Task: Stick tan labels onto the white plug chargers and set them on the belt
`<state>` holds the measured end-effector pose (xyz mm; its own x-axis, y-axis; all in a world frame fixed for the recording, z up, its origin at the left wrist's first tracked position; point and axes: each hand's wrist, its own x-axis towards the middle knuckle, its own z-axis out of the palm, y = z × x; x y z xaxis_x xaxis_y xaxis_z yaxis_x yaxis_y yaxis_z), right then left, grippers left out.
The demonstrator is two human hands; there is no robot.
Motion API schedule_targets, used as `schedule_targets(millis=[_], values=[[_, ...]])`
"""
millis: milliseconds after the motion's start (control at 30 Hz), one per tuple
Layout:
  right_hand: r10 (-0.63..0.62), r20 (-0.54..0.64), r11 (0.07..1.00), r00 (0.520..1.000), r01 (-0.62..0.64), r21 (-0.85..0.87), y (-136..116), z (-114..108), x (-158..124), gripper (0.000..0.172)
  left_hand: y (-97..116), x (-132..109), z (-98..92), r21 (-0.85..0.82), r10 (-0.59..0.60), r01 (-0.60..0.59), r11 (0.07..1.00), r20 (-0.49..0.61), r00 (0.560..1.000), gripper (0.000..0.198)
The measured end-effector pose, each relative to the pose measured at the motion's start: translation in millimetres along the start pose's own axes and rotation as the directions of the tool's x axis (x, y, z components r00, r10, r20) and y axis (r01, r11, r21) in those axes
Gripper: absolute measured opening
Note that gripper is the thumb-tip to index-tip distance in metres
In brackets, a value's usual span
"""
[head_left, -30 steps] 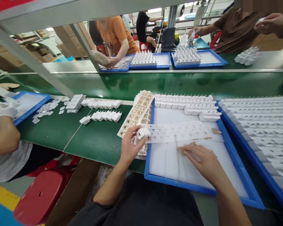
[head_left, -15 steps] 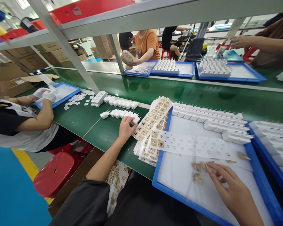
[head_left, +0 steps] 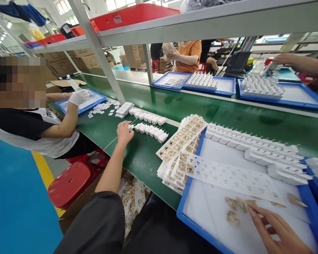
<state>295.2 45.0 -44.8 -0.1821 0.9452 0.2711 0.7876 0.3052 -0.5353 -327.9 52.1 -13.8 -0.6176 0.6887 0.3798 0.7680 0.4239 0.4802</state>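
Observation:
My left hand (head_left: pixel 124 132) reaches far left over the green bench, its fingers curled on the end plug of a short row of white charger plugs (head_left: pixel 151 131). My right hand (head_left: pixel 277 231) lies open on the white liner of a blue tray (head_left: pixel 190 218), fingertips touching small tan label scraps (head_left: pixel 235 208). A white backing sheet with cut-out holes (head_left: pixel 233 178) lies across the tray. Rows of white plugs (head_left: pixel 254 148) line the tray's far side. A fanned stack of sheets with tan labels (head_left: pixel 181 144) hangs over the tray's left edge.
A gloved co-worker's hand (head_left: pixel 79 96) works at a blue tray (head_left: pixel 96 100) on the left, with loose white parts nearby. A green conveyor belt (head_left: pixel 201 104) runs behind, with people and blue trays beyond. A slanted metal post (head_left: pixel 103 60), a red stool (head_left: pixel 69 183) and a scrap box (head_left: pixel 134 197) are close by.
My left hand carried a white plug from the tray edge to the row on the bench, then slid to the row's left end. My right hand stayed on the label scraps. The view turned left.

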Motion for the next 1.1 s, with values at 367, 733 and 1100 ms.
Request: schedule_targets(millis=[367, 733, 1100], values=[[-0.029, 0.093, 0.999, 0.995, 0.032, -0.025, 4, -1, 9, 0.042, -51, 45, 19.2, -0.114, -0.161, 0.182, 0.977, 0.171, 0.972, 0.033], [-0.627, 0.493, 0.706, 0.603, 0.708, 0.033, -247, 46, 142, 0.025, -38, 44, 35.6, -0.283, -0.201, 0.239, 0.929, 0.158, 0.967, 0.032], [-0.49, 0.726, 0.542, 0.483, 0.821, -0.181, -322, 153, 221, 0.065, -34, 33, 45.4, -0.396, -0.167, 0.168, 0.903, 0.039, 0.985, 0.029]])
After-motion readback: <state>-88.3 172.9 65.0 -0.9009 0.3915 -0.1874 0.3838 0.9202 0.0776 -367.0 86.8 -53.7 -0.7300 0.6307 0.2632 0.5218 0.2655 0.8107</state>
